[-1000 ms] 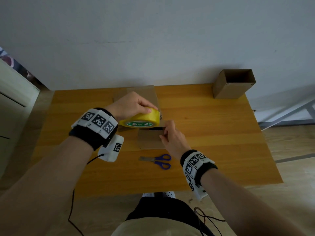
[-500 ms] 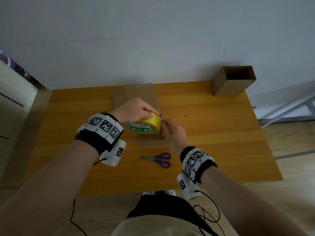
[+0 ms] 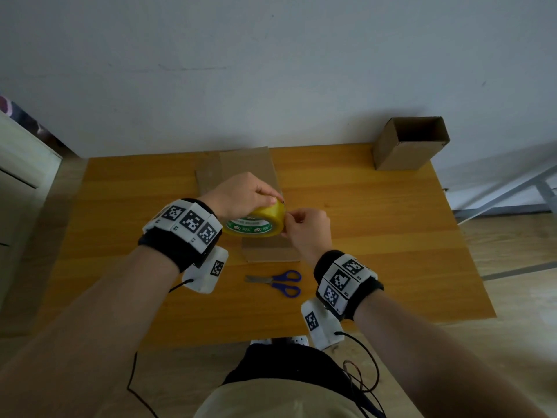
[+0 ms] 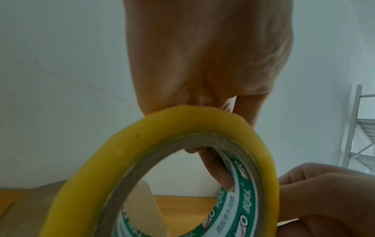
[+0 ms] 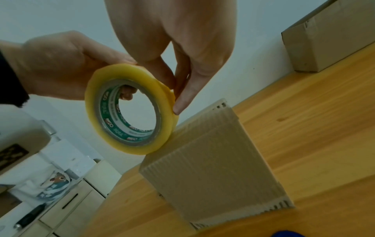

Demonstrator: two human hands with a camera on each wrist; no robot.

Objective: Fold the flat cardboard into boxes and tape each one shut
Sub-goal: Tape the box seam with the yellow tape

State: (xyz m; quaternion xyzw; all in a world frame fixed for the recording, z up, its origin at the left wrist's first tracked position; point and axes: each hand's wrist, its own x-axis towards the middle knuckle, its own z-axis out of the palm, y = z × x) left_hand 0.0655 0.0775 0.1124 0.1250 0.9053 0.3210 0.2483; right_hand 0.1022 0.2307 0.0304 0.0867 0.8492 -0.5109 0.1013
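Yellow tape roll (image 3: 256,223): raised over the middle of the table, above the folded box; hole axis tilted, green-printed core facing the person in the head view; rim nearest the right hand pointing toward the table's right side.
Left hand (image 3: 241,194): wrapped over the roll's top from the left, one fingertip hooked inside the core (image 4: 220,173), thumb side on the outer rim.
Right hand (image 3: 307,227): fingers bent, tips (image 5: 179,102) pinching at the roll's outer edge; whether a loose tape end sits between them cannot be told.
Folded box (image 3: 271,250): corrugated brown cardboard, lying on the table directly below the roll, long axis running away from the person; notched flap edges showing at near and far ends in the right wrist view (image 5: 213,160).
Flat cardboard (image 3: 241,167): lying flat behind the hands, near the table's far edge.
Open box (image 3: 410,146): far right corner, opening facing up.
Scissors (image 3: 277,282): blue handles to the right, blades pointing left, just in front of the folded box.
Wooden table (image 3: 391,236): orange-brown top, bearing all of it.
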